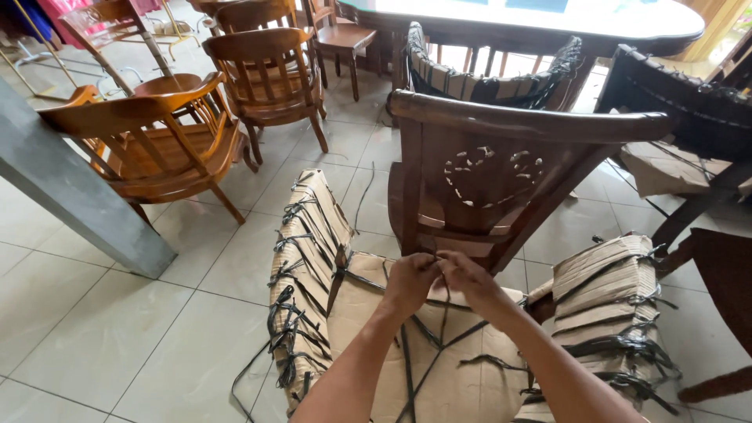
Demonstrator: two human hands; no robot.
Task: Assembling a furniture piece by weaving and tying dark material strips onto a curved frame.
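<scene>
A chair wrapped in brown cardboard [462, 376] stands right below me, bound with black plastic straps [423, 345]. Its armrests [309, 258] are padded with folded cardboard and tied with more black strap. My left hand [410, 280] and my right hand [468, 276] meet at the seat's far edge, fingers pinched together on a black strap where several straps cross. Just beyond my hands stands a dark wooden chair [501, 168] with a carved heart in its backrest.
Light wooden armchairs [157, 145] stand at the left and back on the white tiled floor [102, 313]. A grey slanted post [70, 196] crosses the left side. A long table [548, 23] and dark wrapped chairs [689, 117] fill the back right.
</scene>
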